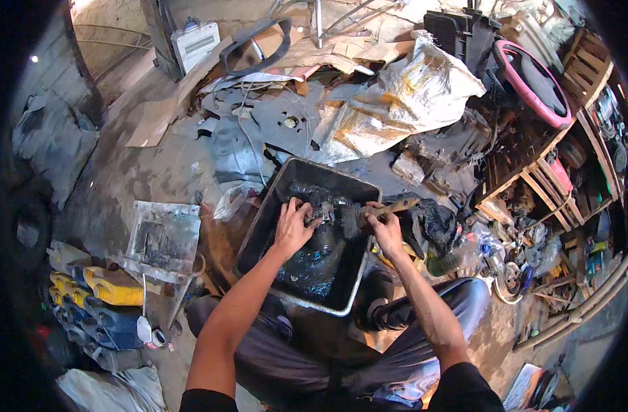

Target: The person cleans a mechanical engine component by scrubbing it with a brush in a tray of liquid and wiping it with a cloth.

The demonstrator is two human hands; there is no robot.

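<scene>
A black rectangular plastic tub [256,255] stands between my knees with dark liquid [312,283] in its bottom. Over the tub, my right hand [384,228] is closed round a brush [402,204] with a wooden handle. Its dark bristles point left, toward a dirty metal part [326,211] in the tub. My left hand [293,226] has its fingers curled at the left side of that part and grips it. The part's lower portion merges with the dark liquid, so its full shape is hidden.
Left of the tub lies a grimy square metal tray [164,237]; yellow-and-dark jugs [113,285] stand beyond it. A stained white sack [406,103] lies behind the tub. Wooden crates [533,175] and loose clutter fill the right side. A pink-rimmed steering wheel [514,65] rests above them.
</scene>
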